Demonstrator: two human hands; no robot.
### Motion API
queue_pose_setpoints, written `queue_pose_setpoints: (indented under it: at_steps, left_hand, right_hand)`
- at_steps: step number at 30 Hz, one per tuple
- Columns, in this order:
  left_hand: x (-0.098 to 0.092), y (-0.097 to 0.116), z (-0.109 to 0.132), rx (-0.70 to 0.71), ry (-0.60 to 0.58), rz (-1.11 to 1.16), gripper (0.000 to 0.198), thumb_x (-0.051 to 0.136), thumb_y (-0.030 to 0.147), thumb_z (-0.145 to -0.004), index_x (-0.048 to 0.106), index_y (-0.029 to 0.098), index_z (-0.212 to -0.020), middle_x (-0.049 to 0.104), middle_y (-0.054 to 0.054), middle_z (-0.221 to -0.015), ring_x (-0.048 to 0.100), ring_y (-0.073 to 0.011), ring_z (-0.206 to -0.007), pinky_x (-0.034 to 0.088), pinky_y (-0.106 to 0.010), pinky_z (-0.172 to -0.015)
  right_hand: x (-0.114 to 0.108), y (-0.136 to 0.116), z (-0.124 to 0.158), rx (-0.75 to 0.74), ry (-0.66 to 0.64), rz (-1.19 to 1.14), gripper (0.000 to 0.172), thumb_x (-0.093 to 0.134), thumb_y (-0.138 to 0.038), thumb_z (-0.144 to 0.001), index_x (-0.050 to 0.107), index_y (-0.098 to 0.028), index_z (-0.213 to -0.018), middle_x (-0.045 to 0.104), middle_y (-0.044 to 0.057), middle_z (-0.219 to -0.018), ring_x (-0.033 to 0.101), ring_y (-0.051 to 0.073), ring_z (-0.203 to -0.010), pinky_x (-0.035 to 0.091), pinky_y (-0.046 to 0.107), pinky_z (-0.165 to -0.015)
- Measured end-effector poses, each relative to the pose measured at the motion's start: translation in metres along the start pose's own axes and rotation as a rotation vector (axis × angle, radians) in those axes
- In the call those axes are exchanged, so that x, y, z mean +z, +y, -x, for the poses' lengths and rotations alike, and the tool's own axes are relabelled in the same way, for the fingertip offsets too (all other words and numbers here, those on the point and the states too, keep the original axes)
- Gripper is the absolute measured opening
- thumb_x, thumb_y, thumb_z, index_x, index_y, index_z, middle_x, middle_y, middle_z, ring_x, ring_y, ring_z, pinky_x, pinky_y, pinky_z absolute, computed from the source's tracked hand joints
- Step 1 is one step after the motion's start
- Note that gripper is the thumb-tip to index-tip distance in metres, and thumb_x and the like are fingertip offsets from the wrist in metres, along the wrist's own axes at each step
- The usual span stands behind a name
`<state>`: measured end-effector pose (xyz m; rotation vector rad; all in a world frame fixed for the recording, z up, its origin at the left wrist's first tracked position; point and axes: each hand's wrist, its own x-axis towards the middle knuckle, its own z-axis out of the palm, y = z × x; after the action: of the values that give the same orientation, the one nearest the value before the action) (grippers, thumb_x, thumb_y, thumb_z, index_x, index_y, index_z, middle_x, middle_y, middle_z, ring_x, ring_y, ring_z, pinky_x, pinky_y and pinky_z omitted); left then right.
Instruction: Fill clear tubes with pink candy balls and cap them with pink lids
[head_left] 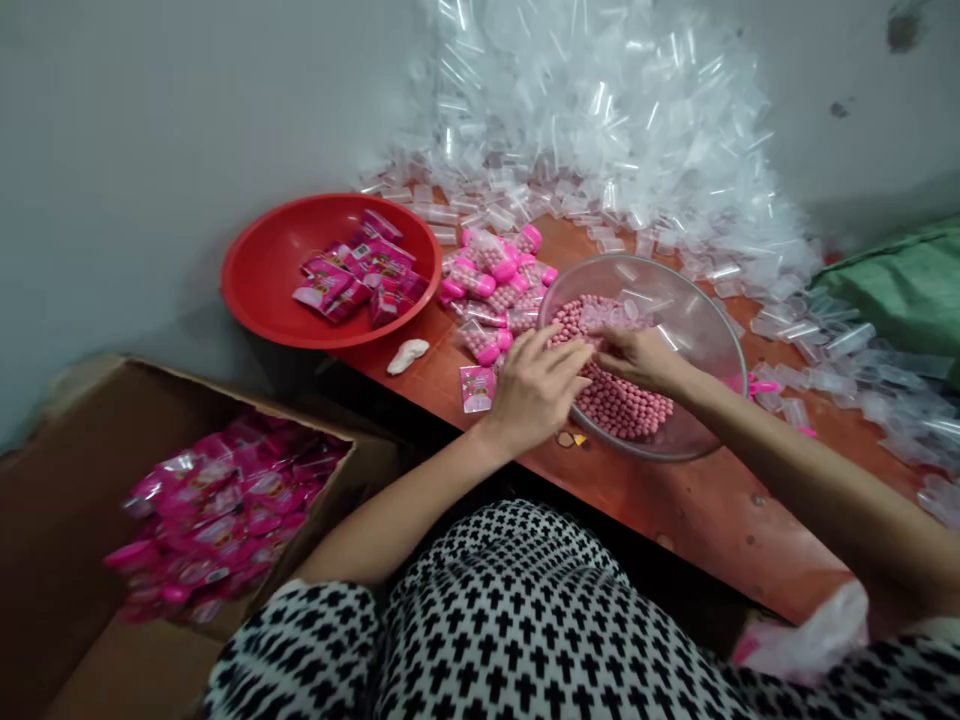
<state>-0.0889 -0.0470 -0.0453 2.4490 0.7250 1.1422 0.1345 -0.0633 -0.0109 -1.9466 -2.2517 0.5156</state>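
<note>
Head view, left hand: A bare left hand (538, 385) reaches over the near-left rim of the basin, fingers extended and slightly bent; whether the hidden fingertips grasp anything, one cannot tell.
Right hand: Fingers curled inward, the right hand (641, 358) meets the left above the beads; its grip is hidden, so any held item cannot be told.
Basin: Directly beneath the fingers sits a round, see-through grey plastic basin (709, 335), apparently kept close so both hands work over it.
Beads: Small round pink beads (626, 405) pool below the fingertips, the basin's wall keeping them from rolling away.
Clear pieces: Translucent plastic pieces (609, 315) lie on the beads, just beyond the fingers.
Bottles: Pink-capped clear bottles of beads (487, 285) pile left of the basin, beyond the left fingers, likely for easy reach.
Packets: Shiny pink packets (375, 260) rest in a wide red plastic bowl (259, 265), farther left of the fingers.
Tubes: Clear plastic tubes (600, 110) heap well beyond both hands, against the wall.
</note>
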Motion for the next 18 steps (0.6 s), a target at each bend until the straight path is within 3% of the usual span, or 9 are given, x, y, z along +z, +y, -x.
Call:
queue_pose_setpoints:
  at_steps: [2, 5, 8, 11, 13, 15, 18]
  left_hand:
    - [0.003, 0.010, -0.010, -0.014, -0.054, -0.068, 0.039, 0.061, 0.023, -0.097, 0.062, 0.011, -0.133, 0.070, -0.015, -0.129, 0.055, -0.0324, -0.133, 0.042, -0.052, -0.113]
    - [0.004, 0.019, -0.022, -0.045, -0.138, -0.048, 0.037, 0.063, 0.024, -0.096, 0.063, 0.009, -0.130, 0.075, -0.016, -0.115, 0.067, -0.0296, -0.115, 0.051, -0.045, -0.102]
    - [0.009, 0.026, -0.025, -0.123, -0.105, 0.121, 0.028, 0.064, 0.029, -0.097, 0.069, 0.013, -0.120, 0.078, -0.010, -0.098, 0.074, -0.0226, -0.093, 0.057, -0.035, -0.087]
    - [0.016, 0.030, -0.020, -0.135, -0.051, 0.241, 0.027, 0.061, 0.025, -0.099, 0.068, 0.016, -0.123, 0.078, -0.008, -0.097, 0.075, -0.0196, -0.090, 0.059, -0.032, -0.084]
    - [0.018, 0.027, -0.016, -0.078, -0.041, 0.243, 0.029, 0.060, 0.023, -0.099, 0.067, 0.015, -0.126, 0.078, -0.010, -0.105, 0.074, -0.0205, -0.098, 0.060, -0.035, -0.090]
    - [0.015, 0.019, -0.010, -0.042, -0.005, 0.210, 0.029, 0.059, 0.024, -0.099, 0.068, 0.015, -0.125, 0.076, -0.011, -0.114, 0.072, -0.0220, -0.109, 0.058, -0.039, -0.099]
    - [0.008, -0.002, -0.002, -0.072, 0.076, 0.126, 0.031, 0.059, 0.023, -0.098, 0.068, 0.017, -0.127, 0.072, -0.011, -0.128, 0.061, -0.0254, -0.129, 0.047, -0.048, -0.114]
  right_hand:
    - [-0.011, -0.010, 0.014, 0.043, 0.017, -0.262, 0.038, 0.058, -0.034, -0.085, 0.072, -0.010, -0.111, 0.064, 0.003, -0.067, 0.055, 0.016, -0.060, 0.040, 0.028, -0.059]
    - [-0.020, -0.026, 0.038, 0.099, 0.136, -0.627, 0.037, 0.066, -0.045, -0.083, 0.074, -0.016, -0.105, 0.062, 0.000, -0.067, 0.053, 0.014, -0.058, 0.043, 0.028, -0.056]
    - [-0.013, -0.034, 0.056, 0.056, 0.262, -0.807, 0.043, 0.079, -0.050, -0.076, 0.073, -0.022, -0.107, 0.071, 0.005, -0.089, 0.065, 0.019, -0.079, 0.055, 0.033, -0.070]
    - [-0.001, -0.027, 0.065, 0.019, 0.285, -0.823, 0.042, 0.079, -0.049, -0.077, 0.071, -0.025, -0.111, 0.073, 0.005, -0.103, 0.068, 0.022, -0.092, 0.058, 0.038, -0.082]
    - [0.002, -0.015, 0.064, 0.016, 0.283, -0.707, 0.035, 0.067, -0.047, -0.088, 0.068, -0.024, -0.115, 0.073, 0.006, -0.104, 0.069, 0.022, -0.089, 0.058, 0.039, -0.080]
    - [-0.003, 0.000, 0.060, 0.009, 0.230, -0.366, 0.028, 0.060, -0.035, -0.093, 0.067, -0.020, -0.115, 0.073, 0.011, -0.106, 0.069, 0.025, -0.093, 0.057, 0.040, -0.081]
    - [-0.013, 0.018, 0.051, 0.046, -0.053, 0.300, 0.022, 0.053, -0.014, -0.089, 0.071, -0.013, -0.103, 0.074, 0.019, -0.103, 0.070, 0.031, -0.099, 0.053, 0.041, -0.079]
